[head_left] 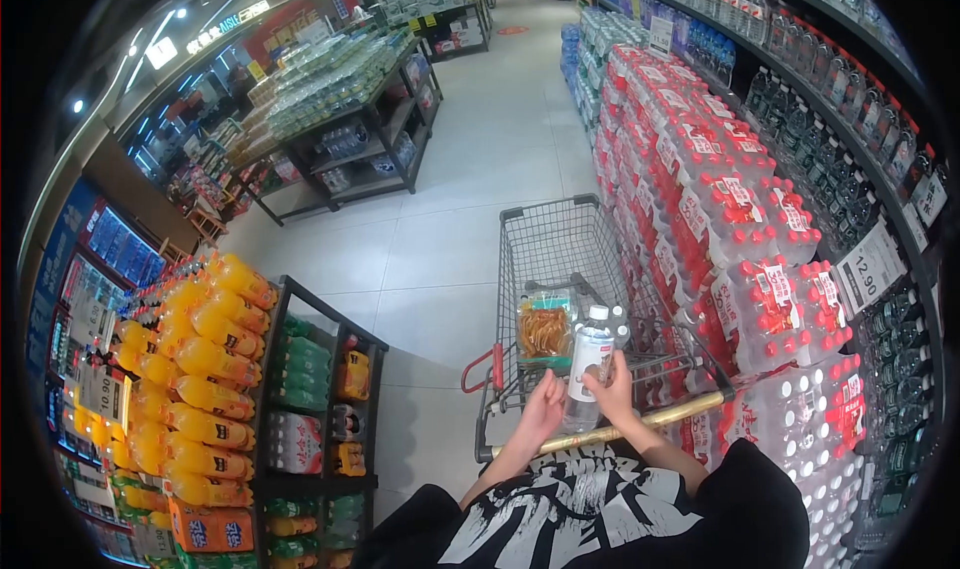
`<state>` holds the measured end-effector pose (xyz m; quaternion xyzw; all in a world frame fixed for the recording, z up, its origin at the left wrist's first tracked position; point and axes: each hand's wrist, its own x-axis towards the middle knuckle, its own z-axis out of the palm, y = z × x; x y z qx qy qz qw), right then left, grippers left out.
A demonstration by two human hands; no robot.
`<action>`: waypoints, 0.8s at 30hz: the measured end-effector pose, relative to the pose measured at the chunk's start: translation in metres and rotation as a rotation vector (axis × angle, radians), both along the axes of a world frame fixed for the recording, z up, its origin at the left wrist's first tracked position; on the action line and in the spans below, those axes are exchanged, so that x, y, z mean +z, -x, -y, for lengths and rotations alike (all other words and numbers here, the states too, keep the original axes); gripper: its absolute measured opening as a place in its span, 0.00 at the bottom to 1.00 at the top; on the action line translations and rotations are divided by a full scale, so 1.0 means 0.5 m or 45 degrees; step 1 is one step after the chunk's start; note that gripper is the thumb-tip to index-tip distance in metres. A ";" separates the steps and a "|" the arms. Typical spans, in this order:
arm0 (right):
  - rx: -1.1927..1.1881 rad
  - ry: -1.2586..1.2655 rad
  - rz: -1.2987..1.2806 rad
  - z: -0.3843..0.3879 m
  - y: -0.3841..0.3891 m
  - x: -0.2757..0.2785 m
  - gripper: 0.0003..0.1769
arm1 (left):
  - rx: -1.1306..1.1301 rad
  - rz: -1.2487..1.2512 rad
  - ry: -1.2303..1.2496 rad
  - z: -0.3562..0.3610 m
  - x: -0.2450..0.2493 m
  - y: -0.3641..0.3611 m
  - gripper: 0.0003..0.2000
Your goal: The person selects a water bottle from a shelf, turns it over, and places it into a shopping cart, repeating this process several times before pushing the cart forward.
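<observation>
A clear plastic bottle (590, 361) with a white cap and a white label stands nearly upright in front of me, over the cart's handle. My right hand (612, 391) is wrapped round its right side, thumb across the label. Just left of the bottle is my left hand (545, 406), its fingers curled in with nothing visible in them; a small gap seems to part it from the bottle. Behind both, the shopping cart (553, 209) carries a clear-topped pack of brown food (545, 331) and several capped bottles (617, 327), partly hidden by the held one.
Shrink-wrapped red-capped bottle packs (700, 184) are stacked close along the cart's right side, before bottle shelves (850, 99). Orange drink bottles (205, 399) and a black rack (330, 337) stand at left. A display table (370, 134) stands farther up the tiled aisle (490, 159).
</observation>
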<state>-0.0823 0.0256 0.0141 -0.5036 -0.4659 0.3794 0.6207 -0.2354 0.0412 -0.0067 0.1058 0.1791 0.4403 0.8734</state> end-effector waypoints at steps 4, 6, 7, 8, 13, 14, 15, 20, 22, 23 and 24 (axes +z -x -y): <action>-0.020 -0.013 0.011 0.000 0.002 0.000 0.26 | 0.086 -0.079 -0.025 0.000 0.008 -0.008 0.18; -0.030 -0.017 0.002 0.002 -0.003 -0.008 0.26 | 0.106 -0.085 0.003 0.001 0.003 -0.011 0.14; -0.042 -0.030 -0.026 0.003 -0.003 -0.004 0.26 | 0.112 -0.075 -0.008 -0.002 0.003 -0.013 0.12; -0.054 -0.042 -0.055 0.004 -0.003 0.000 0.27 | 0.120 -0.067 -0.017 0.001 -0.001 -0.011 0.09; -0.156 -0.018 -0.176 0.007 -0.001 0.014 0.24 | 0.007 -0.584 -0.378 0.017 0.031 -0.027 0.16; -0.161 -0.008 -0.171 0.009 0.000 0.017 0.24 | 0.001 -0.579 -0.368 0.025 0.036 -0.032 0.16; -0.169 -0.006 -0.184 0.010 0.000 0.020 0.24 | -0.054 -0.726 -0.520 0.034 0.051 -0.038 0.17; -0.063 -0.042 -0.330 0.014 -0.020 -0.006 0.18 | -0.211 -0.702 -0.167 0.022 0.021 -0.030 0.30; -0.101 -0.110 -0.239 0.012 -0.015 0.005 0.16 | -0.348 -0.283 -0.146 0.018 0.054 -0.008 0.43; -0.017 -0.100 -0.228 0.013 -0.018 -0.001 0.16 | -0.345 -0.144 -0.127 0.016 0.064 -0.002 0.43; 0.069 -0.090 -0.219 0.013 -0.017 0.001 0.16 | -0.340 -0.006 -0.107 0.015 0.070 0.005 0.44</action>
